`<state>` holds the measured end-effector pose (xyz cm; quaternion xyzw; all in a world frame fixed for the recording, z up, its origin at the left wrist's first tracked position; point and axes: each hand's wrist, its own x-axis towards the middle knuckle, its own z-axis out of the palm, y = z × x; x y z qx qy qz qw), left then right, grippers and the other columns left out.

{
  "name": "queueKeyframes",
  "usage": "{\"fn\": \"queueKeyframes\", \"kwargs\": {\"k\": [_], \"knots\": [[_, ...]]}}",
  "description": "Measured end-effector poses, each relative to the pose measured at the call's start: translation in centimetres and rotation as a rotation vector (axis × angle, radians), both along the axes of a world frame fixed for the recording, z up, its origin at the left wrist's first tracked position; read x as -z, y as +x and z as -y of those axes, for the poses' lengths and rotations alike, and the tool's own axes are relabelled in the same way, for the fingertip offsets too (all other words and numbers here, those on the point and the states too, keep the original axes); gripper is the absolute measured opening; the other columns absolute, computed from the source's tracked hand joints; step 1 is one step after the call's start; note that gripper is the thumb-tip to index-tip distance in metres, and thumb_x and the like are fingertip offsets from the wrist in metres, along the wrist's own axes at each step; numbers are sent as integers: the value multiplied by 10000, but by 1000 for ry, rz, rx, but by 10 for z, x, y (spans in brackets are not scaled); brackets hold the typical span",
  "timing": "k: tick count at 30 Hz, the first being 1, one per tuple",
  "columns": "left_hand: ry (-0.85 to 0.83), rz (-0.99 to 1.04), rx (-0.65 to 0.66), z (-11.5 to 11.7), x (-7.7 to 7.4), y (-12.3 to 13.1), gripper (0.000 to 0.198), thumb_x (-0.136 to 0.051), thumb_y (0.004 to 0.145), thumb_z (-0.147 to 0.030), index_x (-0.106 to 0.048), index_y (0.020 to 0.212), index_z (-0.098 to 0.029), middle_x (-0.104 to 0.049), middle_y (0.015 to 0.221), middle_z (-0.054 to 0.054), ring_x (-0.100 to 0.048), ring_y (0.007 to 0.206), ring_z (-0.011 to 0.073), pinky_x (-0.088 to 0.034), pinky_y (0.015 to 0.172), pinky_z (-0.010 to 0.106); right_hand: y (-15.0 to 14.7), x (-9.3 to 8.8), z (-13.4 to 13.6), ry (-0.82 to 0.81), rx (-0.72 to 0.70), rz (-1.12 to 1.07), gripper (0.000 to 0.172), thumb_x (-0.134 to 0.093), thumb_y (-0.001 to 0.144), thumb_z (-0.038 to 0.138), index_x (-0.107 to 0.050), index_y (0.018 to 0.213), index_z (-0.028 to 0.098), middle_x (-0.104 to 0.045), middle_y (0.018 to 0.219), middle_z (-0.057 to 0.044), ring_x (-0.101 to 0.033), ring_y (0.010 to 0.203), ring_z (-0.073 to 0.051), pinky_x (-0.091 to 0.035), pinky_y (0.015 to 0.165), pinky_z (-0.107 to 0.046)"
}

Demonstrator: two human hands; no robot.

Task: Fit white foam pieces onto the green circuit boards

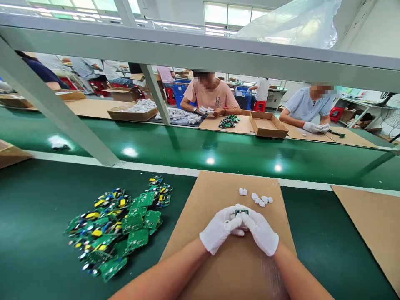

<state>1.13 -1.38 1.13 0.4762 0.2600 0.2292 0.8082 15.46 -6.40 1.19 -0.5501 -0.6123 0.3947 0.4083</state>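
Obs.: both hands gloved in white, brought together over the cardboard sheet (215, 196), just in front of the body.

- Left hand (218, 231) and right hand (261, 233) touch at the fingertips. Fingers of both are curled and pinched on a small green board (242, 212), which shows only as a sliver above the knuckles.
- A white plastic piece seems pressed against the board inside the grip (gloves hide the joint, so I cannot tell how far it is seated).
- Loose white plastic pieces (261, 200) lie on the sheet just beyond the hands, two more (243, 191) slightly to their left.
- Pile of circuit boards (121, 227) on the green table (37, 216), well to the left.
- Across the green belt, a person in a pink shirt (215, 98) and a person in a pale blue shirt (308, 106) work at their own cardboard, an open box (268, 125) between them.

Judgement on technique: press squarely, thumbs backing the board edge rather than its components. Keep the work low over the cardboard so that a slipped piece lands near the others. Glove fabric could catch in the joint, so check by feel.
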Motion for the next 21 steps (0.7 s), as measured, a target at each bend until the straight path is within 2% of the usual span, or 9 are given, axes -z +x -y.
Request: {"fn": "queueKeyframes", "kwargs": {"k": [1, 3, 6, 9, 11, 13, 16, 19, 21], "knots": [[-19, 9, -10, -1, 0, -1, 385, -644, 731, -415, -607, 1016, -160, -636, 879, 86, -605, 791, 178, -476, 676, 276, 2, 0, 1, -5, -8, -15, 477, -321, 901, 483, -550, 1198, 188, -653, 1094, -69, -578, 1030, -201, -430, 921, -344], [-64, 29, -42, -4, 2, -3, 380, -667, 713, -403, -604, 999, -160, -631, 882, 81, -605, 821, 183, -466, 671, 263, 9, 0, 2, -16, 33, 18, 499, -317, 906, 466, -453, 1293, 183, -686, 993, -60, -624, 920, -185, -471, 861, -337], [-134, 38, -150, -8, 4, -5, 395, -702, 684, -374, -580, 1002, -175, -615, 915, 65, -603, 882, 189, -461, 699, 262, 31, 2, 0, 52, 272, 202, 452, -383, 890, 363, -439, 1299, 180, -707, 855, -34, -648, 735, -161, -506, 777, -322], [-197, 12, -255, -10, 6, -4, 450, -732, 656, -349, -540, 1030, -189, -596, 892, 38, -616, 884, 191, -464, 741, 284, 59, 7, -5, 197, 483, 547, 435, -415, 817, 169, -514, 1241, 167, -665, 1066, -79, -605, 970, -201, -440, 913, -367], [-209, -14, -256, -12, 5, -2, 507, -735, 651, -351, -509, 1073, -187, -583, 823, 21, -629, 830, 186, -466, 716, 284, 73, 12, -8, 172, 435, 788, 570, -427, 711, 48, -500, 1266, 158, -569, 1243, -89, -486, 1160, -233, -370, 989, -388], [-174, -50, -238, -19, 1, 1, 574, -731, 650, -369, -477, 1131, -184, -575, 772, 12, -633, 785, 182, -465, 675, 278, 80, 17, -11, 85, 321, 918, 663, -440, 634, -11, -504, 1268, 172, -498, 1328, -65, -408, 1235, -233, -329, 1020, -364], [34, -135, -273, -43, -9, 9, 635, -684, 686, -419, -434, 1217, -177, -618, 831, 48, -625, 823, 182, -470, 688, 291, 80, 20, -14, 24, 259, 951, 572, -454, 672, 2, -570, 1188, 219, -567, 1252, -43, -487, 1144, -210, -365, 954, -314], [464, -376, -383, -86, -16, 22, 613, -568, 768, -455, -423, 1256, -113, -656, 886, 103, -616, 841, 174, -469, 734, 311, 78, 19, -15, 8, 305, 949, 364, -449, 773, 96, -622, 1070, 215, -639, 1068, -72, -562, 970, -205, -412, 817, -296], [592, -492, -456, -119, -15, 31, 592, -523, 805, -425, -415, 1265, -68, -664, 895, 120, -612, 826, 169, -459, 768, 328, 79, 18, -14, -2, 342, 945, 255, -444, 817, 161, -645, 969, 200, -642, 953, -83, -582, 842, -190, -417, 735, -277]]}}
